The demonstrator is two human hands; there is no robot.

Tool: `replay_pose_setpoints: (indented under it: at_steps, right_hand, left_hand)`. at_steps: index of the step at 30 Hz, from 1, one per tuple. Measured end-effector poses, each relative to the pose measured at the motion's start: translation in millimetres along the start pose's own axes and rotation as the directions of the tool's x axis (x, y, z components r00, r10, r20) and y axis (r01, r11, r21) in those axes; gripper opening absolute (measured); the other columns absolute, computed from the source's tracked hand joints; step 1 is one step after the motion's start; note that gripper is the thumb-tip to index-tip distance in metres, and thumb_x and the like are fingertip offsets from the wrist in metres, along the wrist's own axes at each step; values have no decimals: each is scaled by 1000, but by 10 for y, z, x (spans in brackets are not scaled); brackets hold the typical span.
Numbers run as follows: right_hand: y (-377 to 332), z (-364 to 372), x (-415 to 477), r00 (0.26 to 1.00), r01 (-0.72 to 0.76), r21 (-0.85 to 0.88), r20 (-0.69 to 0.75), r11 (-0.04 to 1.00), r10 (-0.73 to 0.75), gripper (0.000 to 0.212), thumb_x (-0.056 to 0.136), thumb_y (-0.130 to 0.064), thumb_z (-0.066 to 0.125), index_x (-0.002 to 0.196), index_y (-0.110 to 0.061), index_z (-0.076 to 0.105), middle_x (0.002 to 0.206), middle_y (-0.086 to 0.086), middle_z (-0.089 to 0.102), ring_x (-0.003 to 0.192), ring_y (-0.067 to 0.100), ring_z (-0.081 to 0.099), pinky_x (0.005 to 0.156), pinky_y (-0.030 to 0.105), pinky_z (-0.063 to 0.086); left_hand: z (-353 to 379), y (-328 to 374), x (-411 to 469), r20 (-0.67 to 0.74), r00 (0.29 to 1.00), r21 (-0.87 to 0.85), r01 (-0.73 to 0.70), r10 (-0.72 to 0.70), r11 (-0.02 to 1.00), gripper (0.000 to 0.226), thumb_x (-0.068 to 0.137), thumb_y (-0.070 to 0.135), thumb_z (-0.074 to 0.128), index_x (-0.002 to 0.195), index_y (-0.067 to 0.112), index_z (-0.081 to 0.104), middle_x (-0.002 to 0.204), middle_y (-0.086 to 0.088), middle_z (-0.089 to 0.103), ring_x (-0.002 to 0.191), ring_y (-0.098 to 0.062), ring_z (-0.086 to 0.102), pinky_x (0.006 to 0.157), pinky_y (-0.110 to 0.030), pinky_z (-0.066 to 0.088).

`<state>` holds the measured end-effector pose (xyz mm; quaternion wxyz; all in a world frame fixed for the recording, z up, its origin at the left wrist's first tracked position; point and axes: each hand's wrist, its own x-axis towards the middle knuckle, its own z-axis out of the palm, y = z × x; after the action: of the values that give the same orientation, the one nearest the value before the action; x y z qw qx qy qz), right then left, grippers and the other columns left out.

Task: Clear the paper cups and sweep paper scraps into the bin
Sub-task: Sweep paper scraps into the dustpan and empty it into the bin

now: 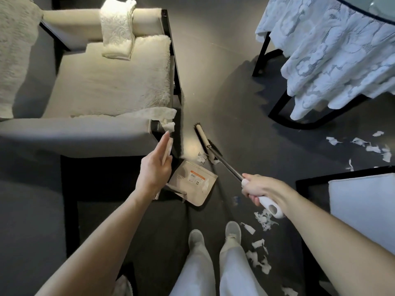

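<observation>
My right hand (pixel 257 189) grips the white handle of a broom (pixel 224 162), whose beige head (pixel 202 135) rests on the dark floor beside the armchair corner. My left hand (pixel 155 169) holds the white upright handle of a beige dustpan (pixel 192 185), fingers stretched along it. The pan lies on the floor just left of the broom pole, with one paper scrap (pixel 205 184) inside. A few scraps (pixel 202 157) lie between broom head and pan. More scraps (pixel 264 220) are strewn by my feet, and another group of scraps (pixel 373 147) lies at the right. No cups or bin are in view.
A cream armchair (pixel 102 86) with a folded white cloth fills the upper left. A table with a lace cloth (pixel 333 50) on black legs stands upper right. Another seat (pixel 361 206) is at the right edge. My shoes (pixel 213 233) are below the pan.
</observation>
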<state>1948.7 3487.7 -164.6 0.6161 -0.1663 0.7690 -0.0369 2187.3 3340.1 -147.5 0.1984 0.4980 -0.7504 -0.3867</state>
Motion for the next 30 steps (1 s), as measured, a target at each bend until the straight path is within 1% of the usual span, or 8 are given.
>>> replay_pose_setpoints:
  at_steps: [2,6,11,14,17,22,26,30]
  right_hand:
    - [39,121,-140,998,7,-20,57,1000,-5,74,88,-1,47,152,-26,22,70,0,49,51,9,45,39,15,39]
    - [174,75,-462,981,-143,144,152,979,121,76,89,7,44,146,-43,29,43,-1,44,32,6,33,31,15,30]
    - [368,0,-859,993,-102,190,86,977,87,77,88,6,44,145,-43,31,44,-1,41,35,6,31,31,15,29]
    - [460,61,-1026,998,-63,207,39,976,56,77,88,6,43,146,-42,29,46,-1,39,34,5,31,31,15,29]
    - [569,72,-1154,999,-30,250,32,968,23,76,90,7,42,149,-38,26,47,-1,37,34,5,31,30,14,28]
    - [781,239,-1250,1000,10,289,13,957,-14,74,92,8,41,149,-36,24,42,-2,38,32,4,31,28,13,27]
    - [860,628,-1165,998,46,206,-43,978,-38,71,92,7,41,149,-32,28,42,-1,45,32,5,34,30,15,29]
    - [906,1102,-1052,996,39,145,-88,989,-26,71,89,6,41,148,-32,32,61,5,47,36,8,34,32,14,30]
  left_hand:
    - [33,18,31,26,1000,-16,-9,9,1000,63,94,5,54,149,29,33,133,-8,58,118,-19,56,95,-21,41]
    - [16,16,13,47,999,-45,-4,6,999,61,95,7,53,148,30,33,137,-2,55,120,-4,49,96,-15,36]
    - [-77,-93,-232,32,999,-74,-25,28,997,62,94,6,53,148,31,35,138,5,52,115,14,39,94,2,28]
    - [-101,-138,-479,13,999,-76,-44,45,996,64,93,4,55,148,29,35,128,14,51,107,26,39,89,5,29]
    - [-147,-141,-759,16,996,-103,-80,83,991,64,93,0,54,149,25,34,129,17,45,102,35,37,89,5,30]
    - [-346,-114,-1386,-20,997,-131,-81,79,988,64,94,-2,53,149,23,32,135,16,42,114,30,34,100,-6,32]
    - [-572,-225,-1966,-39,990,-95,-138,135,986,66,92,-8,54,149,14,31,136,9,40,120,27,32,99,-2,30]
    - [-803,-455,-2372,-22,992,-54,-129,128,990,69,89,-10,57,147,17,29,138,5,42,130,2,38,102,-5,30]
